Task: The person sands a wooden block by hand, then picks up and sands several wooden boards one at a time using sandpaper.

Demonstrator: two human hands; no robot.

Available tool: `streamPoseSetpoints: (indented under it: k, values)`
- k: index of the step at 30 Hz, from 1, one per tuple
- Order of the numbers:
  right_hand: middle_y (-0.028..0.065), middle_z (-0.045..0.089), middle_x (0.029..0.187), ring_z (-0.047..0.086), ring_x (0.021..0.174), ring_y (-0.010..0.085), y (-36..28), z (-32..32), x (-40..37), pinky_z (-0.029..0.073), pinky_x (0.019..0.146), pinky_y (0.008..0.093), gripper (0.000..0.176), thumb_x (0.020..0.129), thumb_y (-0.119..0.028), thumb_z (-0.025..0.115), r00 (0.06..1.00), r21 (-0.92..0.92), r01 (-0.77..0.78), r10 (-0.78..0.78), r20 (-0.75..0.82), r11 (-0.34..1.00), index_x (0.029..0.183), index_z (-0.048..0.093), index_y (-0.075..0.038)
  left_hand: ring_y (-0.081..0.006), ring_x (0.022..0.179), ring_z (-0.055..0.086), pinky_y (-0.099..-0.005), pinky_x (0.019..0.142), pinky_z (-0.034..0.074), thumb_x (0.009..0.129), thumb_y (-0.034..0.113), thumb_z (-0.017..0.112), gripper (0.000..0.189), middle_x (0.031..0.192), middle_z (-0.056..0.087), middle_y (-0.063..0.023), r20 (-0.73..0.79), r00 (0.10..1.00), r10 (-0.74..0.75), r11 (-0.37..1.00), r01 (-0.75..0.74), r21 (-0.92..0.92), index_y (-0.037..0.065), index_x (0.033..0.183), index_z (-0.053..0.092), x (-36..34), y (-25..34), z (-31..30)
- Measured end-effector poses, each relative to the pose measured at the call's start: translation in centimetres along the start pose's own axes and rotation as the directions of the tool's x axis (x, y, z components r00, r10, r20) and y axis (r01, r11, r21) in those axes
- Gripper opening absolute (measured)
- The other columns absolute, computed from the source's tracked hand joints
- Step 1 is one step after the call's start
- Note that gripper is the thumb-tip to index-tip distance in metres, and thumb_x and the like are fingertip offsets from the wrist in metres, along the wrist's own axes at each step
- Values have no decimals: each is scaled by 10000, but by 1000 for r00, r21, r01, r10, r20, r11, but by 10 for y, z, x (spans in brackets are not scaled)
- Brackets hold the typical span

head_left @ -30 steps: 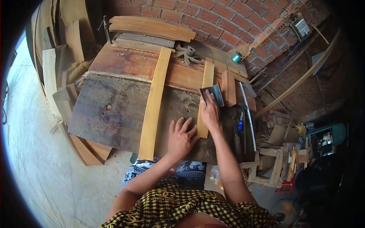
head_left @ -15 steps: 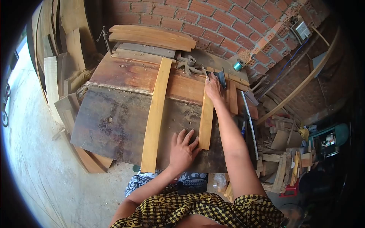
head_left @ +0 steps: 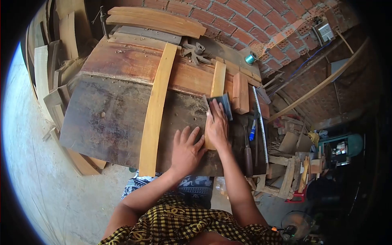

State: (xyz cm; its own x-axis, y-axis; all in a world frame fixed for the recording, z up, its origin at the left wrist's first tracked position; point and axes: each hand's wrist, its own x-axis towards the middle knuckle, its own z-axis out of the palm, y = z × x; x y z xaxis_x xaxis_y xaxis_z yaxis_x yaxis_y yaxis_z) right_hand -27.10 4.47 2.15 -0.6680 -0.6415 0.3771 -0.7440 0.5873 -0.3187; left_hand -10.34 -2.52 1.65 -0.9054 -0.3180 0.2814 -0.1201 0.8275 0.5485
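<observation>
My right hand [head_left: 217, 130] grips a dark sanding block [head_left: 223, 105] with sheet edges flaring up at its sides, pressed on a short yellowish wood strip [head_left: 219, 77]. The strip lies lengthwise on the dark worktable [head_left: 94, 118], its middle hidden under the block and hand. Beside its near end, my left hand [head_left: 188, 149] rests flat with fingers spread, the thumb close against the strip's edge. A longer yellowish strip [head_left: 157, 104] lies to the left of both hands and overhangs the table's front edge.
Right of the strip are a reddish wood block [head_left: 240, 93], a blue marker [head_left: 252, 130], a dark-handled tool [head_left: 248, 159] and a long ruler-like strip [head_left: 261, 126]. A metal star-shaped part [head_left: 197, 53] and a teal spool [head_left: 250, 58] sit at the back, near stacked curved boards [head_left: 155, 20].
My right hand has drawn the sanding block along the short strip toward me, from its far end to nearer the middle. My left hand stays by the near end. The view has shifted slightly.
</observation>
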Motion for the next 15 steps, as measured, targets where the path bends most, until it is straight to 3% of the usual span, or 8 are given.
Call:
streamPoseSetpoints:
  k: [4,8,12,15]
  values:
    - [202,519,1427,455,1333,419,33,26,108,374,1115,448,393,1017,-235,461,993,-44,-10,5,-117,999,1297,596,6,-330,1394,349,-538,1173,198,884,403,662,437,1471,460,-66,8,1000,-3,1000,3,8,206,1274,649,1,0,-2]
    - [205,508,1431,454,1308,446,40,28,176,380,1100,474,380,987,-205,501,995,-10,-99,99,-25,995,1287,587,13,-330,1401,342,-541,1176,195,884,403,665,451,1472,460,-68,0,1000,-7,1000,7,-7,209,1291,643,1,0,-1]
    - [206,500,1441,442,1326,441,48,32,148,372,1113,461,387,988,-208,501,998,-40,-25,23,-55,999,1295,583,13,-333,1407,335,-542,1180,189,879,405,670,474,1472,461,-76,0,1000,-4,1000,4,-23,206,1307,635,0,0,-2]
    - [201,463,1478,411,1366,425,26,11,74,353,1134,458,411,986,-201,513,1000,24,-20,20,7,1000,1340,556,2,-329,1393,353,-539,1171,203,876,396,670,461,1458,472,-79,-28,1000,7,1000,-8,-25,197,1291,644,0,0,-2]
